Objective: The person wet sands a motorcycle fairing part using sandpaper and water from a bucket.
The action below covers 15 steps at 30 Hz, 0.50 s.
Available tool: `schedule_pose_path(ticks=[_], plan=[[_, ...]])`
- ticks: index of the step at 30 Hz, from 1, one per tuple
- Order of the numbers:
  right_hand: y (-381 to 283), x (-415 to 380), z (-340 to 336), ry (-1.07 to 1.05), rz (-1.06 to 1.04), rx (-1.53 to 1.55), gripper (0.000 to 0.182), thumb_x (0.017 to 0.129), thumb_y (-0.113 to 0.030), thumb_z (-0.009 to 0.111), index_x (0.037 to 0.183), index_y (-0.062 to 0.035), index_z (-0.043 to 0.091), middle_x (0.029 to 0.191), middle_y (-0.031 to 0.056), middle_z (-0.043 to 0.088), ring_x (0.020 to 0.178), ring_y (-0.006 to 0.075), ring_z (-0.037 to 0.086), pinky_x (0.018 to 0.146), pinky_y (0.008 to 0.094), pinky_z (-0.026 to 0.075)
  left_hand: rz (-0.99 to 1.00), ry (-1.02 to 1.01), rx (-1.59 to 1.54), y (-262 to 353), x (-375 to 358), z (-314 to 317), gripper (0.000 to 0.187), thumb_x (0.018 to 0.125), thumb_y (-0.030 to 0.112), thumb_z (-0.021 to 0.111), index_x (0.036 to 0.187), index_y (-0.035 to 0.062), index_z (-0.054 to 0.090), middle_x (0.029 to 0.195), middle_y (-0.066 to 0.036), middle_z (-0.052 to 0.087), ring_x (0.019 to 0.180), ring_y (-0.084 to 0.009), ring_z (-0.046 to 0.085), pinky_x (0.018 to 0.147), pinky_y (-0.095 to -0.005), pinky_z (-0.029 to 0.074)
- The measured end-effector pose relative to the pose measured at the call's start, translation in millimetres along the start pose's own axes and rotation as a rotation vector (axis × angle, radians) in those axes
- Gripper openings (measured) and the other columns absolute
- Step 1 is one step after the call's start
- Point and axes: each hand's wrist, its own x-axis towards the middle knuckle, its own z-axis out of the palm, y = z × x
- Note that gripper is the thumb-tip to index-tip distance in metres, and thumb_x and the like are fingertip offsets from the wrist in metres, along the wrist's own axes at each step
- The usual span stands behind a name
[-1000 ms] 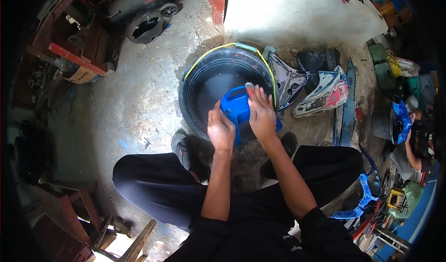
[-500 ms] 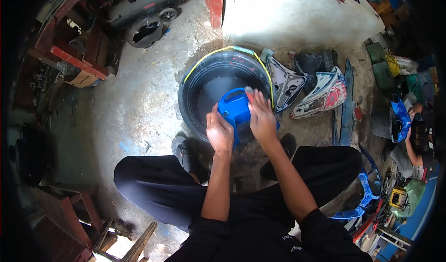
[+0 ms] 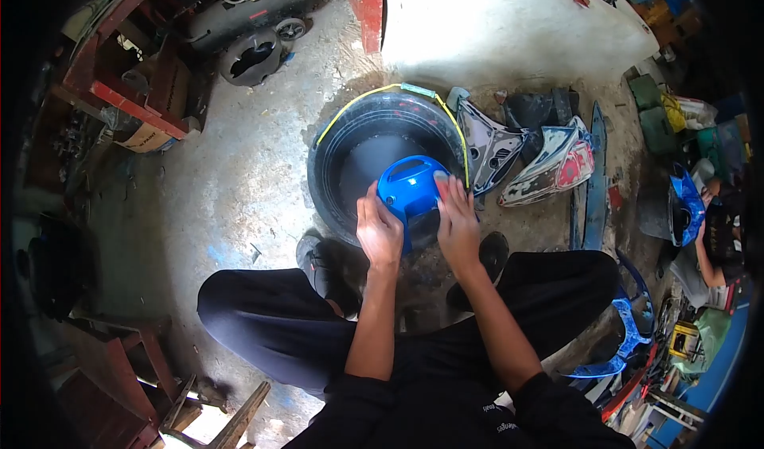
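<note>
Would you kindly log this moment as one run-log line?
left hand: grips blue panel edge | right hand: presses small pad on panel | panel: over black tub | person: crouched

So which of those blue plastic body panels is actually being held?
The glossy blue rounded panel over the black tub, gripped by both hands; the other blue panels, far right and lower right, lie untouched.

Both hands, left hand [image 3: 379,230] and right hand [image 3: 457,222], grip a blue panel [image 3: 407,186] (glossy) over a black tub [image 3: 350,131].
</note>
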Motion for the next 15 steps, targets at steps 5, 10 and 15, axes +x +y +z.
schedule_pose_path(ticks=[5,10,15], plan=[[-9,-9,-3,-0.006,0.044,0.010,0.045,0.106,-0.016,0.051,0.147,0.0023,0.053,0.151,0.0246,0.052,0.142,0.0397,0.048,0.120,0.0536,0.032,0.075,0.038,-0.044,-1,-2,-1,0.033,0.097,-0.005,0.053,0.128,0.0001,0.064,0.095,-0.021,0.064,0.081,-0.0403,0.065,0.073,-0.0458,0.054],[-14,69,17,-0.003,-0.083,0.072,0.043,0.107,-0.019,0.049,0.144,0.0007,0.056,0.148,0.0233,0.055,0.139,0.0412,0.051,0.118,0.0540,0.035,0.067,0.041,-0.043,0,-3,-3,0.035,0.097,-0.005,0.054,0.130,0.0005,0.063,0.095,-0.021,0.063,0.080,-0.0400,0.065,0.072,-0.0455,0.054],[-12,31,2,-0.005,-0.038,0.076,0.042,0.105,-0.017,0.053,0.143,-0.0016,0.058,0.149,0.0207,0.055,0.139,0.0406,0.051,0.116,0.0560,0.037,0.042,0.021,-0.002,-3,-4,0,0.036,0.096,-0.004,0.055,0.130,0.0013,0.063,0.096,-0.021,0.064,0.086,-0.0401,0.067,0.076,-0.0460,0.056]])
